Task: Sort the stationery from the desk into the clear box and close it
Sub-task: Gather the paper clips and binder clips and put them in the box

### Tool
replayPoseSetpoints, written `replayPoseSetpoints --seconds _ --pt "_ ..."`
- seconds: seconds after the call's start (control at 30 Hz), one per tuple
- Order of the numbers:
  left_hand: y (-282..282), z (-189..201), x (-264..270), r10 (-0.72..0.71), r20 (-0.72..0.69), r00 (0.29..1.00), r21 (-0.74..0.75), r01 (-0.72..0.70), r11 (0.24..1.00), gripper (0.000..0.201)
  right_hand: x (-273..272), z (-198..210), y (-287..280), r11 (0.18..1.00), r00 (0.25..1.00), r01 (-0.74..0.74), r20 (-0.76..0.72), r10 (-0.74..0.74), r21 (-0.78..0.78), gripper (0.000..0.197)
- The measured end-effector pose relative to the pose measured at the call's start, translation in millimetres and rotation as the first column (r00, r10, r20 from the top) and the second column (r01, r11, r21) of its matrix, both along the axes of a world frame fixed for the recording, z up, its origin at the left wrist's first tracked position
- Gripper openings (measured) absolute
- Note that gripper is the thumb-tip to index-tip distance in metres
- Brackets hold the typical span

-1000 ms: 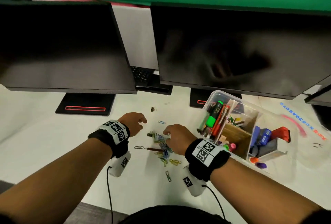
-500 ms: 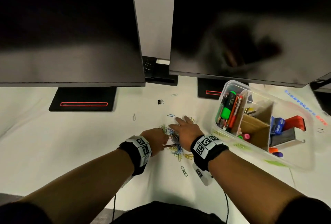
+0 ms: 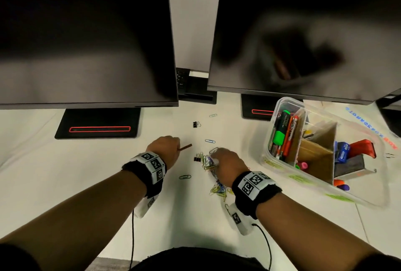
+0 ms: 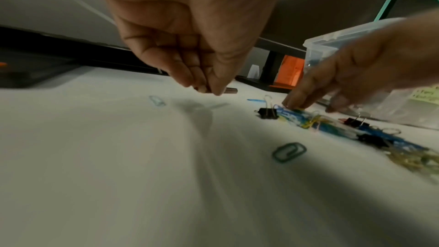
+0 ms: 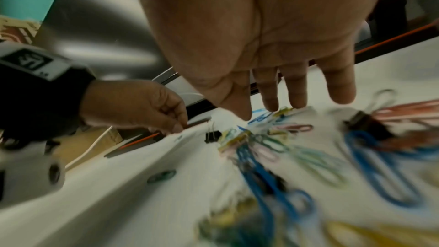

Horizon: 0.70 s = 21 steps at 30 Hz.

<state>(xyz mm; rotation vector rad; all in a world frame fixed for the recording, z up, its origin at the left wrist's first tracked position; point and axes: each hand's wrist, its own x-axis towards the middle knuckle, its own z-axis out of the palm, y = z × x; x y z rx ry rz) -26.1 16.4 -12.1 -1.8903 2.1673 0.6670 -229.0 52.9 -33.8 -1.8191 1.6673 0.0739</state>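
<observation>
A heap of coloured paper clips point(image 3: 210, 166) point(image 5: 280, 144) with black binder clips point(image 3: 197, 159) point(image 4: 268, 113) lies on the white desk. My left hand point(image 3: 168, 145) point(image 4: 209, 89) pinches a short brown pencil point(image 3: 186, 147) point(image 4: 231, 90) just left of the heap, a little above the desk. My right hand point(image 3: 219, 158) point(image 5: 273, 108) is spread with straight fingers, its tips touching the top of the clip heap. The clear box point(image 3: 277, 158) stands open at the right, holding markers, pens and a cardboard divider.
Two dark monitors point(image 3: 86, 38) hang over the back of the desk, their stands point(image 3: 97, 123) behind the clips. Loose clips lie apart: a green one point(image 3: 185, 177), a blue one point(image 3: 210, 141), a binder clip point(image 3: 196, 124). The box's clear lid point(image 3: 373, 132) lies at the far right.
My left hand has drawn the brown pencil out of the heap and moved it up and to the left. My right hand stays on the clips.
</observation>
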Motion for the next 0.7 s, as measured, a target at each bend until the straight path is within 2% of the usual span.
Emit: replayPoseSetpoints --seconds 0.07,0.17,0.3,0.4,0.53,0.6,0.7 --pt "-0.2 -5.3 -0.4 0.001 0.032 0.999 0.030 -0.002 1.000 0.024 6.6 5.4 -14.8 0.992 0.994 0.110 0.025 -0.109 -0.057 0.041" --pt "3.6 -11.3 -3.7 0.021 0.003 1.000 0.048 -0.021 0.999 0.023 13.4 11.0 -40.7 0.981 0.985 0.174 0.018 -0.174 -0.090 0.042" --pt "8.1 -13.5 5.1 0.093 -0.091 0.992 -0.038 -0.097 0.995 0.026 24.4 17.0 -72.3 0.985 0.987 0.145 -0.063 -0.151 -0.091 0.054" --pt "7.6 -14.9 23.1 0.146 -0.116 0.982 -0.128 -0.161 0.979 0.038 38.0 15.1 -94.9 0.991 0.990 0.105 -0.090 -0.112 -0.083 0.058" --pt "12.0 -20.6 40.1 0.196 -0.135 0.971 -0.025 -0.201 0.979 0.056 47.8 6.6 -118.0 0.989 0.989 0.135 -0.076 -0.130 0.065 0.066" --pt "21.7 -25.0 41.0 0.143 -0.132 0.981 0.005 -0.143 0.990 0.059 52.5 2.7 -121.0 0.992 0.993 0.061 -0.106 -0.049 0.109 0.067" --pt "41.8 -34.1 40.3 0.071 -0.129 0.989 0.025 -0.068 0.997 0.062 57.0 3.8 -113.7 0.988 0.980 -0.120 -0.150 0.133 0.095 0.056"
